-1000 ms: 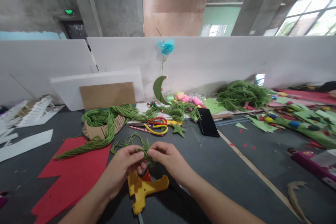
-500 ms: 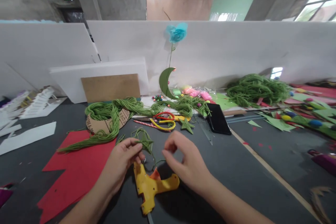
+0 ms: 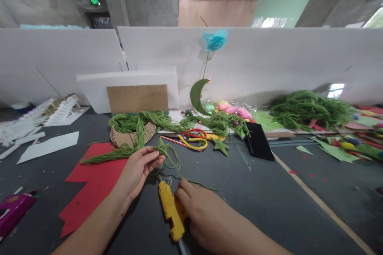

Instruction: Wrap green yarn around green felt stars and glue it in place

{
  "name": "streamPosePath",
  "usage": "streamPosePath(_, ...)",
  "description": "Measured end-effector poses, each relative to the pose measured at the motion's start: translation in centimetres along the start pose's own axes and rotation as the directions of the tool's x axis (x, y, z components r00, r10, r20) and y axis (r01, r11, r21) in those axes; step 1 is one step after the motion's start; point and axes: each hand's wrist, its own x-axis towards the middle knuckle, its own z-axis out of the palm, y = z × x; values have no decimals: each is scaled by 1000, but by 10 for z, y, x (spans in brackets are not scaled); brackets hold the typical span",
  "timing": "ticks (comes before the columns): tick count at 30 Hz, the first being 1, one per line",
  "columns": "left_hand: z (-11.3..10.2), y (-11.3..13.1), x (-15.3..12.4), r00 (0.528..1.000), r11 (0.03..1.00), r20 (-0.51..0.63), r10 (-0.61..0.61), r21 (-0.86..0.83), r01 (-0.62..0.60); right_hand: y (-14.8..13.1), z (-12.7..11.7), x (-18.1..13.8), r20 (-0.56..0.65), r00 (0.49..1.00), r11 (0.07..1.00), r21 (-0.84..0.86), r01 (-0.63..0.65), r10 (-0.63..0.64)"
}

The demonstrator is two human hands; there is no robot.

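My left hand [image 3: 138, 168] pinches a small green star-shaped piece wrapped in green yarn [image 3: 162, 151], held just above the dark floor. A loose strand of yarn [image 3: 176, 166] trails from it down to the right. My right hand [image 3: 200, 212] is closed around a yellow glue gun [image 3: 170, 206], whose nozzle points up toward the yarn piece. The gun lies low over the floor between my two hands.
A long bundle of green yarn [image 3: 140, 123] lies over a cardboard disc [image 3: 131, 137] and red felt [image 3: 94, 183]. Scissors [image 3: 191, 139], a green star [image 3: 220, 146], a black phone [image 3: 259, 141], a yarn heap [image 3: 308, 109] and white foam boards [image 3: 128, 87] lie beyond. A magenta object [image 3: 13, 209] sits at left.
My right hand let go of the yarn piece, dropped down and closed on the glue gun. My left hand kept the yarn piece and lifted it slightly.
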Motion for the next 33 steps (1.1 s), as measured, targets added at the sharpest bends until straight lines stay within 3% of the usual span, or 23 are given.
streamPosePath(3,-7,0,8,999,999,-17,32,14,-32,-1,-18,-5,-25,1000,970,243,8,-2)
streamPosePath(6,-11,-2,11,999,998,-12,38,41,-38,3,-30,-4,-179,983,898,436,57,24)
streamPosePath(11,-1,-5,1,998,993,37,40,109,-44,20,-21,-1,-443,861,813,579,61,251)
streamPosePath(16,9,-2,-10,993,979,91,78,182,-93,23,-11,-3,-503,794,819,574,12,341)
streamPosePath(26,11,-1,-14,992,980,88,92,170,-106,19,-7,-1,-564,754,859,512,0,336)
streamPosePath(33,11,-1,-14,991,979,98,94,171,-110,18,3,-1,-551,759,884,462,-68,346)
